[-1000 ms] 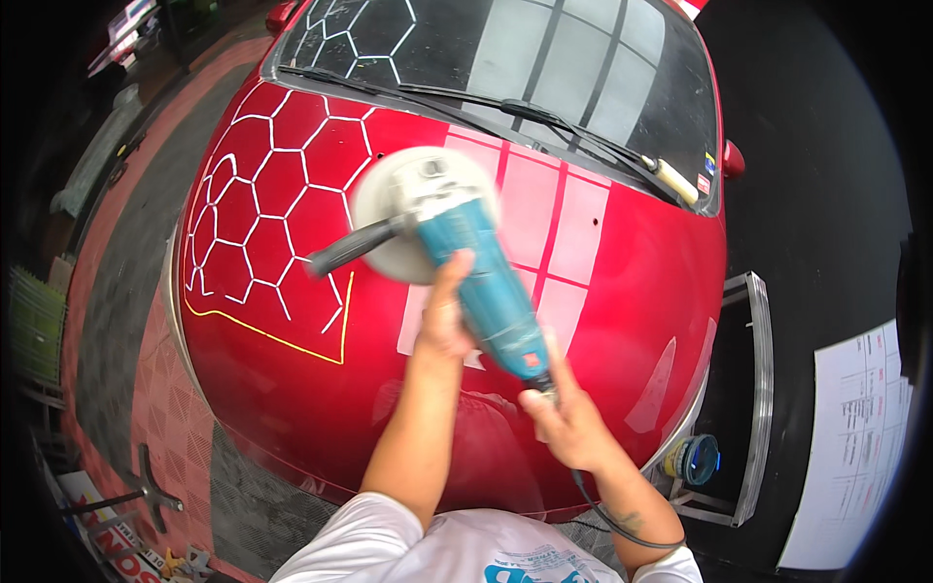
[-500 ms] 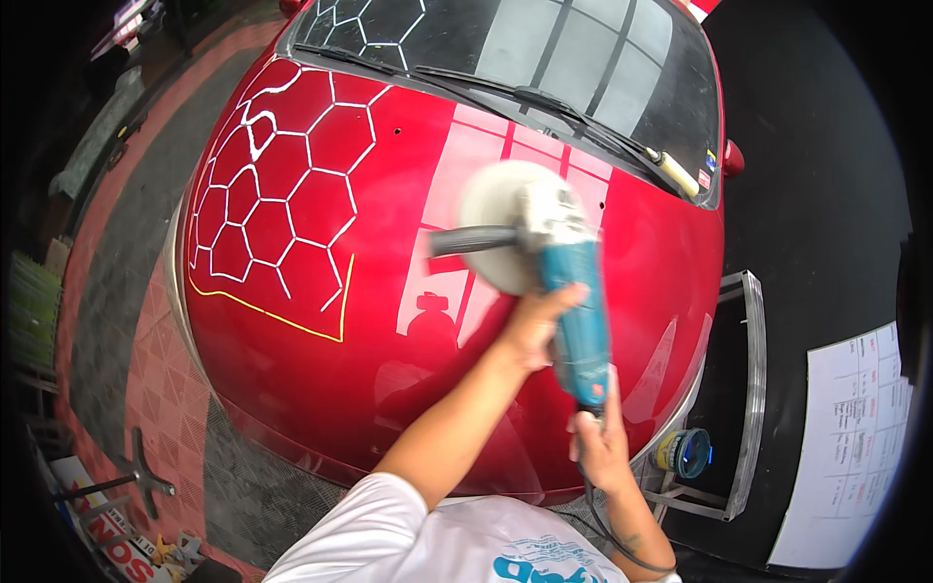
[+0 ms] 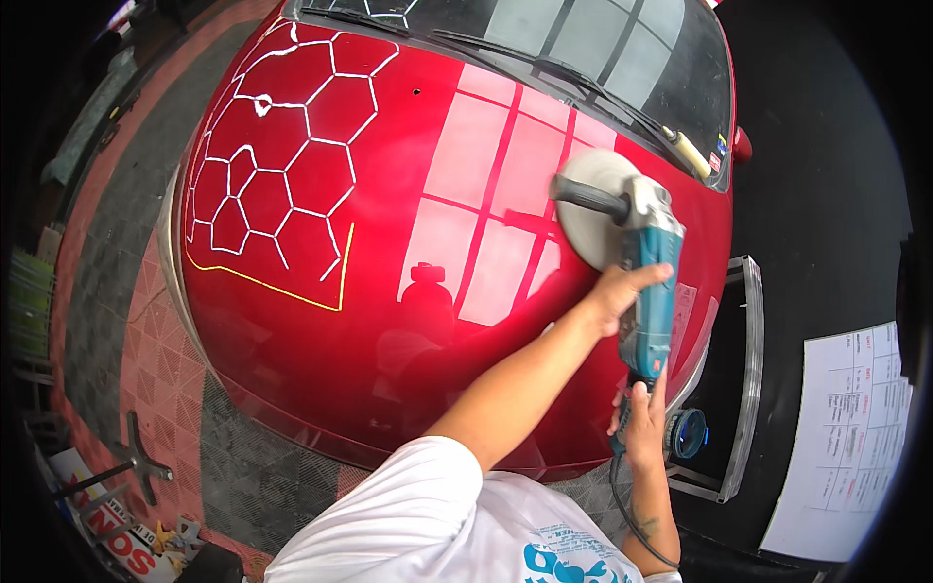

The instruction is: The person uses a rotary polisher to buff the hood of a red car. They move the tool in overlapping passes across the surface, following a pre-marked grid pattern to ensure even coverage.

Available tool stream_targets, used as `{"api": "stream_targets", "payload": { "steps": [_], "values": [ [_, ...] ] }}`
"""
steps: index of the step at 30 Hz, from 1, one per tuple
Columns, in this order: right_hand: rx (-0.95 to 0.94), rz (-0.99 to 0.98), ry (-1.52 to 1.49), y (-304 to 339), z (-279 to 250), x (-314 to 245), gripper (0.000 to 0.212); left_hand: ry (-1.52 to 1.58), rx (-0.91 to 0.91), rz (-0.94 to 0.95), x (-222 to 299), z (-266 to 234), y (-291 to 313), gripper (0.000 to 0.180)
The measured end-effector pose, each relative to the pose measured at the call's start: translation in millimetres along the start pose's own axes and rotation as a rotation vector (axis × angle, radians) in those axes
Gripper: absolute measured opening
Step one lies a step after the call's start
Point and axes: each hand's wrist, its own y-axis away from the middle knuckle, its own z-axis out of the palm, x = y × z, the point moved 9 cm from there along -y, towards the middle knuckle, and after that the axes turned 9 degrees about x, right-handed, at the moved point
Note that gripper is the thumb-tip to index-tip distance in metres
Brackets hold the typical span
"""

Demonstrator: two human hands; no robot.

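Note:
A teal and silver rotary polisher (image 3: 649,301) lies along the right side of the red car hood (image 3: 389,389). Its round whitish pad (image 3: 595,228) rests on the paint, and a black side handle (image 3: 590,197) sticks out to the left. My left hand (image 3: 622,294) is wrapped around the polisher's body just behind the head. Farther back, my right hand (image 3: 643,418) grips the rear end, where the power cord (image 3: 622,500) comes out and runs down along my forearm. White hexagon lines (image 3: 292,170) and a yellow corner line (image 3: 267,294) mark the hood's left part.
Wipers (image 3: 583,78) and a pale roller-shaped piece (image 3: 690,154) lie by the windshield. At right stand a metal frame (image 3: 750,379), a blue-rimmed bucket (image 3: 688,432) and a white written sheet (image 3: 841,437). A black stand base (image 3: 146,462) is on the tiled floor at left.
Both hands have carried the polisher to the right across the hood, and its pad now sits nearer the right side. My view has shifted slightly. The grip is the same.

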Motion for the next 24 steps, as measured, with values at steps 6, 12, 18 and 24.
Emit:
{"api": "stream_targets", "payload": {
  "steps": [6,12,18,24],
  "values": [
    [-0.381,-0.03,0.211,15.2,105.8,-57.6,0.088,0.119,0.175,0.335,116.0,-97.8,99.2,0.057],
    [-0.718,-0.377,0.363,59.4,224.9,-86.7,0.089,0.163,0.14,0.585,207.5,-160.1,231.3,0.082],
    [-0.613,-0.261,0.315,85.3,185.7,-56.6,0.088,0.105,0.156,0.498,161.4,-148.7,228.8,0.08],
    [-0.248,-0.116,0.143,72.2,78.0,-25.9,0.088,0.065,0.1,0.211,71.3,-72.7,121.5,0.054]
  ]
}}
